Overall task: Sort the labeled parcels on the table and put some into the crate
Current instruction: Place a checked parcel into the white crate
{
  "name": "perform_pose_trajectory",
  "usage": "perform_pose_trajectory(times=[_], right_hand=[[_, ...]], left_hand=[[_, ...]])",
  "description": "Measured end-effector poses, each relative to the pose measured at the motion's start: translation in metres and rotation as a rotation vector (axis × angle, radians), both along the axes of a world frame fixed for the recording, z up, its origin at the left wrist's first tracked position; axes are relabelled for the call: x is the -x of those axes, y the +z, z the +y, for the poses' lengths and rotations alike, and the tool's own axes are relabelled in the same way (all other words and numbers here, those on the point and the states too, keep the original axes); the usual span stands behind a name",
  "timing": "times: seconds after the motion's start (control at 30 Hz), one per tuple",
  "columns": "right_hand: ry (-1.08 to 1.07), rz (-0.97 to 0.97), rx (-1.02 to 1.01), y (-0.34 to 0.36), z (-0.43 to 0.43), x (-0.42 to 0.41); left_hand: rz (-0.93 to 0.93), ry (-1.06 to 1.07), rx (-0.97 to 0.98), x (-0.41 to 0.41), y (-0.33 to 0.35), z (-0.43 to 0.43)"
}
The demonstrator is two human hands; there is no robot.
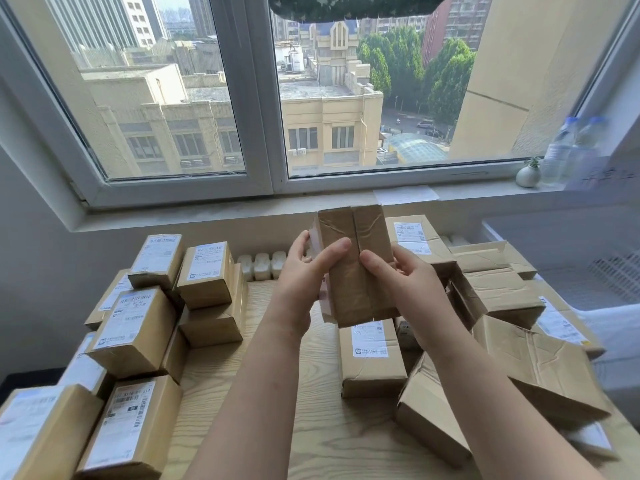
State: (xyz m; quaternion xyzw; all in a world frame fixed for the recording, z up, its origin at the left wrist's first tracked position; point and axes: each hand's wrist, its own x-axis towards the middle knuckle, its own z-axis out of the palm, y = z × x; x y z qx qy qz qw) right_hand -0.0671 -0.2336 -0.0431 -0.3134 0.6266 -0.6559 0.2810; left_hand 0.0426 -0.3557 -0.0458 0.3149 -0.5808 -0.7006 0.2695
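My left grip and right grip both clasp one taped parcel above the table; nearby label illegible.

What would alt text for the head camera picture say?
A left hand and a right hand hold a taped brown parcel above a wooden table. Labeled parcels are stacked at left and others lie jumbled at right, below a window.
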Motion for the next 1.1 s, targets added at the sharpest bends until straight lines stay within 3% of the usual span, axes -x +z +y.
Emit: perform_pose_trajectory(times=[0.17, 0.33, 0.63, 0.83, 1.1], right_hand=[[-0.1, 0.058, -0.053, -0.005, 0.001, 0.006], [-0.116, -0.107, -0.053, -0.002, 0.003, 0.014], [-0.046, -0.162, -0.045, -0.003, 0.005, 0.015], [-0.068, -0.093, -0.147, 0.004, 0.004, 0.018], [0.012, -0.109, -0.066, 0.021, 0.006, 0.019]], left_hand=[[-0.012, 0.022, -0.07, -0.003, 0.002, -0.004], [0.001, 0.009, -0.069, -0.01, -0.003, -0.009], [0.005, -0.143, -0.218, -0.007, 0.0, -0.005], [0.055, -0.207, -0.008, -0.01, -0.004, -0.012], [0.098, -0.187, 0.142, -0.007, -0.001, -0.006]])
